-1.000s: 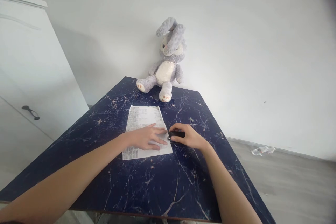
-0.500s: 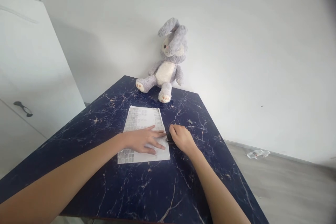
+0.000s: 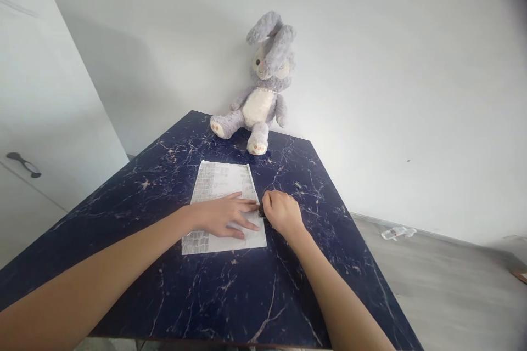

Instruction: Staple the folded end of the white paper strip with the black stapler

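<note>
A printed sheet of paper [image 3: 222, 186] lies on the dark blue marbled table [image 3: 230, 285]. My left hand [image 3: 224, 216] rests flat on its lower right part, fingers stretched out toward the right edge. My right hand [image 3: 282, 213] is curled at that same edge, closed over a small black object [image 3: 261, 211] that touches the paper. Only a dark sliver of the object shows past my fingers. The fingertips of both hands nearly meet.
A grey and white plush rabbit [image 3: 261, 90] sits at the table's far edge against the white wall. A white cabinet [image 3: 37, 120] with a dark handle stands on the left. A crumpled plastic bottle [image 3: 396, 232] lies on the grey floor to the right.
My right hand has turned over the black object, which lay sideways in my fingers a second ago, and now hides most of it. The left hand stays on the paper. The view shifted slightly.
</note>
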{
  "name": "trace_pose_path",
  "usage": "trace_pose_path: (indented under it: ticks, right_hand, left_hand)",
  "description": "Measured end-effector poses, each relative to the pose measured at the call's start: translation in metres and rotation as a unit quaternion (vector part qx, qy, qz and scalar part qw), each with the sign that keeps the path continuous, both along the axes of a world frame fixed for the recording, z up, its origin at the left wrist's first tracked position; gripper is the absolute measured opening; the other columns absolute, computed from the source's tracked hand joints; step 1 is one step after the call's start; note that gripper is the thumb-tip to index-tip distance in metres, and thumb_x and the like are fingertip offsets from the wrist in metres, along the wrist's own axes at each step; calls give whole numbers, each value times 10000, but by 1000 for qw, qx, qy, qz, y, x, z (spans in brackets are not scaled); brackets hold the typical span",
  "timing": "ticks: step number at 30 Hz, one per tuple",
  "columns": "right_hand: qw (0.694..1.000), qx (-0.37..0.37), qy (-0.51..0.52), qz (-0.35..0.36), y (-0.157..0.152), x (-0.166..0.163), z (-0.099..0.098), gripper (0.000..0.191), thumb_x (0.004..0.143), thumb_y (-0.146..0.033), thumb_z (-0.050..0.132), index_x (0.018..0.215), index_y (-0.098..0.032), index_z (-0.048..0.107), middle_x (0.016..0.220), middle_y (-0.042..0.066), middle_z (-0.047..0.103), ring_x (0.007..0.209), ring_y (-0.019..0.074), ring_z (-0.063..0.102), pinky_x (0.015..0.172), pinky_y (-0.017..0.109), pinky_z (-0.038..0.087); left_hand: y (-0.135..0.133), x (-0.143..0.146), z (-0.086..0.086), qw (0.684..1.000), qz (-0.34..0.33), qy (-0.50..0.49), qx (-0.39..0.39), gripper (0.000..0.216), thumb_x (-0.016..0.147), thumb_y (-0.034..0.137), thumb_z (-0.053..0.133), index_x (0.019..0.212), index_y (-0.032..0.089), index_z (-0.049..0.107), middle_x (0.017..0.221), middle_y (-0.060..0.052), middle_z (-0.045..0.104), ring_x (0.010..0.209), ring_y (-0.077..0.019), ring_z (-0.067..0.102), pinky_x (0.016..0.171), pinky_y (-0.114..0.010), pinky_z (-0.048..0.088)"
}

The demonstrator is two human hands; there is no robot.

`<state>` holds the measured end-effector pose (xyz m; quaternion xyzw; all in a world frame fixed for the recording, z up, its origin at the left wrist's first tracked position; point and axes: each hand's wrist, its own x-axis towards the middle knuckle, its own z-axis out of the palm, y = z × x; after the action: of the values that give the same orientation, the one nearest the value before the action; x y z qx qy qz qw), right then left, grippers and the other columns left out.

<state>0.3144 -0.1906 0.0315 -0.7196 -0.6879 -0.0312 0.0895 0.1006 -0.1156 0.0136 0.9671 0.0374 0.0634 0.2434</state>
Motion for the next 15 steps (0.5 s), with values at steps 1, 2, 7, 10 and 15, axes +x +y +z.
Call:
trace_pose_path:
  ticks: [1,2,7,10,15]
  right_hand:
    - [1000,4,-4,2,0,0,0,421,1040,-284,363,801,-210,702,879,53,737,758,182,662,716,286,356]
    - [1000,8,-7,4,0,-1,0,420,1036,-277,368,793,-208,703,876,57,739,759,188,665,722,293,361]
    - [999,-1,-25,23,0,-4,-3,423,1023,-255,383,790,-180,728,864,126,743,819,248,673,781,351,388]
    - [998,2,-47,41,-1,-10,-9,410,1016,-257,406,814,-142,744,883,192,739,903,307,652,840,415,389]
    - [998,-4,-32,58,-1,-9,-7,416,1027,-282,402,831,-128,735,917,209,724,936,307,622,832,413,395]
  left_hand:
    - [0,0,0,1000,0,1,3,422,977,502,561,1377,384,625,1633,-30,363,1513,-299,316,1263,-527,36]
    - [0,0,0,1000,0,4,6,424,978,505,557,1380,385,622,1633,-31,363,1517,-297,307,1262,-527,34]
    - [0,2,-2,1000,-4,1,-2,426,972,502,569,1377,384,625,1619,-30,392,1507,-298,325,1259,-528,31]
    - [2,2,-5,1000,-9,-14,-19,420,953,483,609,1360,383,640,1611,-24,405,1504,-305,327,1261,-528,21]
    - [2,2,-3,1000,-10,-8,-24,415,952,470,619,1356,375,646,1626,-23,378,1510,-313,315,1263,-535,16]
